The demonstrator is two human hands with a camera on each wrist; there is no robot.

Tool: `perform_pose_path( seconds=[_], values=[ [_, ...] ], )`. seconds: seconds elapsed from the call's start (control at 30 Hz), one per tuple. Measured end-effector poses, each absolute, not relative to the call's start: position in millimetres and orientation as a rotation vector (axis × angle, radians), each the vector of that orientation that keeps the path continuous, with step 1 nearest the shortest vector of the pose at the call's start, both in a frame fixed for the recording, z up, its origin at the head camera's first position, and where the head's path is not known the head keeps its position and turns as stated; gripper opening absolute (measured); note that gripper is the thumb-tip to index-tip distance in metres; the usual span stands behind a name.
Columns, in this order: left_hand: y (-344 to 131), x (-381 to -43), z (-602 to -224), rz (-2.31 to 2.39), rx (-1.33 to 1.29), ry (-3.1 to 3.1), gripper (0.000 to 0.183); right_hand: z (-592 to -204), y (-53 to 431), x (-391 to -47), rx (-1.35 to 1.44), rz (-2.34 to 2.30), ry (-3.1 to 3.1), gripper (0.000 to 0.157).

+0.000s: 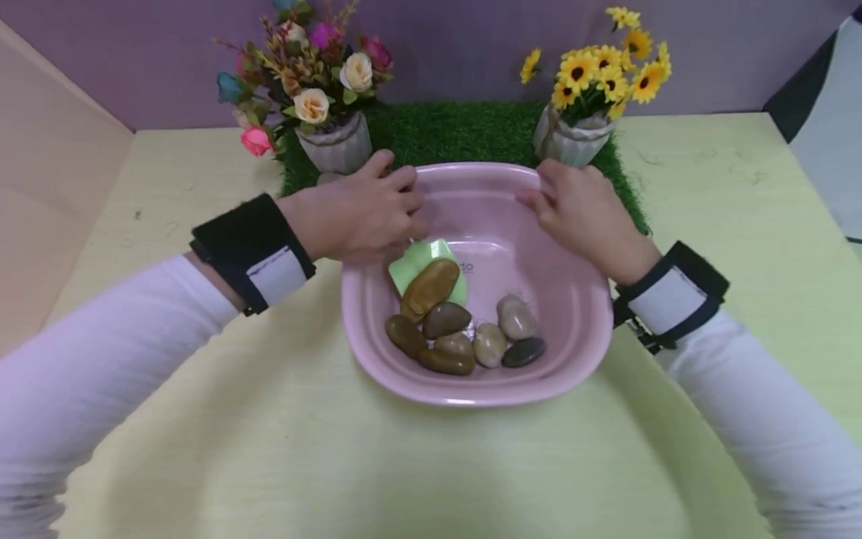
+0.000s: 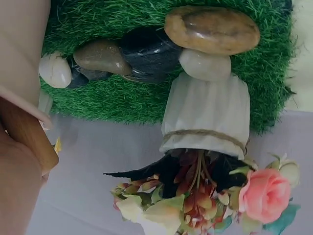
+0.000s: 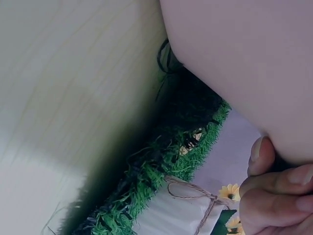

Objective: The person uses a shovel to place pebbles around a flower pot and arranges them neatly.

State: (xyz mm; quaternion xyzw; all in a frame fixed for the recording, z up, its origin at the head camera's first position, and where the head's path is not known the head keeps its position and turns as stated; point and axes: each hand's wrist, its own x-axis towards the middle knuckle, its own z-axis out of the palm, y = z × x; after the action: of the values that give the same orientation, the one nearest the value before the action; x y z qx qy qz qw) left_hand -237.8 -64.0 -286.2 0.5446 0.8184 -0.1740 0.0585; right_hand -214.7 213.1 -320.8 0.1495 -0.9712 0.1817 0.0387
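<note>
A pink plastic basin (image 1: 465,397) stands in the middle, its far edge over a mat of artificial grass. My left hand (image 1: 367,213) grips its upper left rim, fingers bent and thumb hidden. Beside that hand, the left wrist view shows a smooth brown piece (image 2: 32,134); I cannot tell what it is. At the far right corner, my right hand (image 1: 592,213) pinches the rim, thumb on the inside. Several smooth brown, grey and beige stones (image 1: 447,320) lie in the basin. Partly under a brown one is a light green wavy-edged piece (image 1: 414,260).
Behind the basin, the artificial grass mat (image 1: 458,123) carries a pot of mixed flowers (image 1: 337,146) at left and a pot of yellow flowers (image 1: 572,138) at right. More stones (image 2: 151,54) sit on the grass beside the left pot. A purple wall (image 1: 465,45) rises behind.
</note>
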Motion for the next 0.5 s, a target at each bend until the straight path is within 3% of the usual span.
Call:
perform_pose_path(
  seconds=[0.5],
  values=[
    [-45.0,-242.2,-298.1,-0.105,1.558,2.411,0.019,-320.5,213.1,-215.6,0.436,0.55,-2.994,0.029]
  ],
)
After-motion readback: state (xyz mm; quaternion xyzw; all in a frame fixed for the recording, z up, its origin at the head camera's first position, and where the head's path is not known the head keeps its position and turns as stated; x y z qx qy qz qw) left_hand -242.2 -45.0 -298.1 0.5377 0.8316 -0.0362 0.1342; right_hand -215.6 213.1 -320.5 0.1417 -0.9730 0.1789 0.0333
